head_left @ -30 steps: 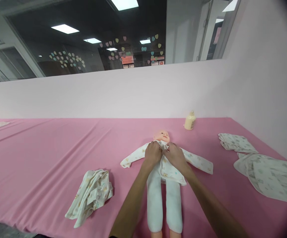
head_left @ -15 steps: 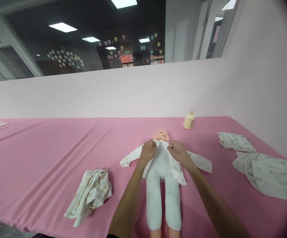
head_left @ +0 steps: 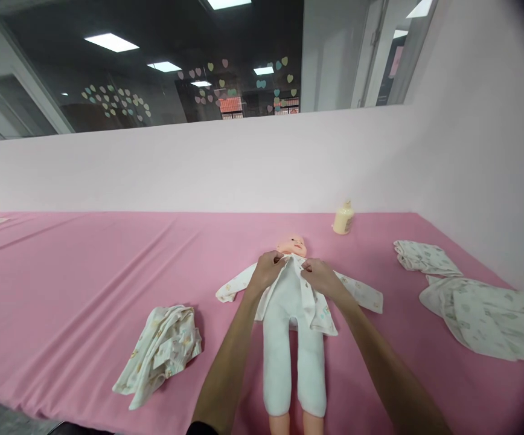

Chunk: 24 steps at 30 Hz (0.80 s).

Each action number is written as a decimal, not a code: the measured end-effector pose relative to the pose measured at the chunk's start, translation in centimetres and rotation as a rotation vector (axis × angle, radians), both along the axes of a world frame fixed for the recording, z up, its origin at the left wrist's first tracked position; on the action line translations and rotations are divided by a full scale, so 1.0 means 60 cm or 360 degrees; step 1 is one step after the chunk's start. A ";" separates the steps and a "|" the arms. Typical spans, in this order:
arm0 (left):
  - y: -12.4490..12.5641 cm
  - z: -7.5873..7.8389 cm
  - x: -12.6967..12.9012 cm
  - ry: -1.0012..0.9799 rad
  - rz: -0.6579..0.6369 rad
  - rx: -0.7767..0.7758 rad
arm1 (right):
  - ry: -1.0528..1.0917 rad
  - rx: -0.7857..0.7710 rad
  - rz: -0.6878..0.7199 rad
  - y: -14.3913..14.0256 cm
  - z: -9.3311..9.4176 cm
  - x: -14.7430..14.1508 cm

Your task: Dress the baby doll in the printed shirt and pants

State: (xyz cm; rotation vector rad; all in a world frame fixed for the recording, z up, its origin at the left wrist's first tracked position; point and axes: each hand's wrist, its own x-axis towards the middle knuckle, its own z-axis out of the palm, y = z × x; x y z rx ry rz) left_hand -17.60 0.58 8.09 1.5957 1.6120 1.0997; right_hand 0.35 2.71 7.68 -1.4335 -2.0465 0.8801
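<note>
Head view: left hand [head_left: 267,270] and right hand [head_left: 320,277] each pinch the soft white-bodied doll's [head_left: 291,338] printed white cotton shirt [head_left: 317,305] at the collar. Dressing seems underway. Closing the fronts needs aligned edges.

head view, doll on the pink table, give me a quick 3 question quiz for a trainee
1. True or false: the doll lies face up on the pink table cover.
2. Which part of the printed shirt do the left hand and right hand grip? A) the cuffs B) the front edges near the collar C) the hem
3. Fill in: the cream bottle stands near the ____, beyond the doll's head.

Key
1. True
2. B; the shirt front is spread open, showing the white body.
3. wall
</note>
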 end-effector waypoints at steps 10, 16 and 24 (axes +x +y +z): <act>-0.011 -0.008 0.027 0.0201 0.0095 0.0274 | 0.0389 -0.0103 -0.0037 0.010 0.004 0.014; -0.030 -0.029 0.054 0.0334 0.0201 0.0394 | 0.0698 -0.0236 -0.0001 0.001 0.005 0.004; -0.031 -0.066 0.061 0.0528 0.0313 0.0632 | 0.0812 -0.0216 0.0064 -0.002 -0.005 -0.019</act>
